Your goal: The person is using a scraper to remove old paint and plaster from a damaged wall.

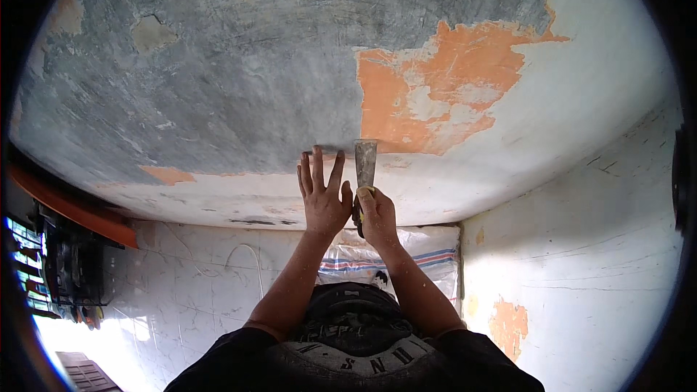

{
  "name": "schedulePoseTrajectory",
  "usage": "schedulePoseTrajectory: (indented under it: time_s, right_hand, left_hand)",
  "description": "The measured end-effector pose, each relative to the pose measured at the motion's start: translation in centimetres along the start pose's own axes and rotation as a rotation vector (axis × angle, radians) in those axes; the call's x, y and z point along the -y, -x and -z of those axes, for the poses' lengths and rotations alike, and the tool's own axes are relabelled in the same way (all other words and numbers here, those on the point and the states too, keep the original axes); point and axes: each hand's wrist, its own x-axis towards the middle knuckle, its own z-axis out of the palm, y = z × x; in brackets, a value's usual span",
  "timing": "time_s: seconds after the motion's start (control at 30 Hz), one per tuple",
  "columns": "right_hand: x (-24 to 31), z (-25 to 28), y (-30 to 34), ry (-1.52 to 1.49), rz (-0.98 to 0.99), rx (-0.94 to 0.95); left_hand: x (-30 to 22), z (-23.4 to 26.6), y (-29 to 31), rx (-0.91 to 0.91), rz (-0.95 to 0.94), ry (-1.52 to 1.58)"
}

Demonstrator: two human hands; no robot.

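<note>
In front of me is a wall (239,87), bare grey over much of its surface. An orange paint layer (396,94) shows right of centre, with white paint (581,80) beyond its ragged edge. My right hand (379,218) is closed round the dark and yellow handle of a paint scraper (366,163). Its wide, dusty metal blade points up, the tip at the lower left corner of the orange patch. Just left of the scraper, my left hand (324,203) has its fingers spread, fingertips at the wall, holding nothing. Pale specks dot both forearms.
A striped white woven sheet (428,247) lies below my hands. Grey-veined tiles (196,261) cover the floor, with a thin pale cable (250,248) on them. An orange curved edge (80,207) and dark items stand at left. Another wall (573,247) closes the right side.
</note>
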Motion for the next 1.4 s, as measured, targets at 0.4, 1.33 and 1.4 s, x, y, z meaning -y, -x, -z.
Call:
schedulePoseTrajectory:
  time_s: [0.4,1.33,1.4]
  right_hand:
    - [-1.5,1.0,-0.2,0.028,0.03,-0.019]
    - [-1.5,1.5,-0.1,0.1,-0.016,0.007]
    - [-1.2,1.2,-0.3,0.08,-0.007,0.004]
  left_hand:
    - [3.7,1.2,-1.5,-0.031,-0.211,-0.223]
    - [3.4,2.3,-0.7,0.14,-0.162,-0.103]
    - [3.4,2.3,-0.6,0.159,-0.151,-0.097]
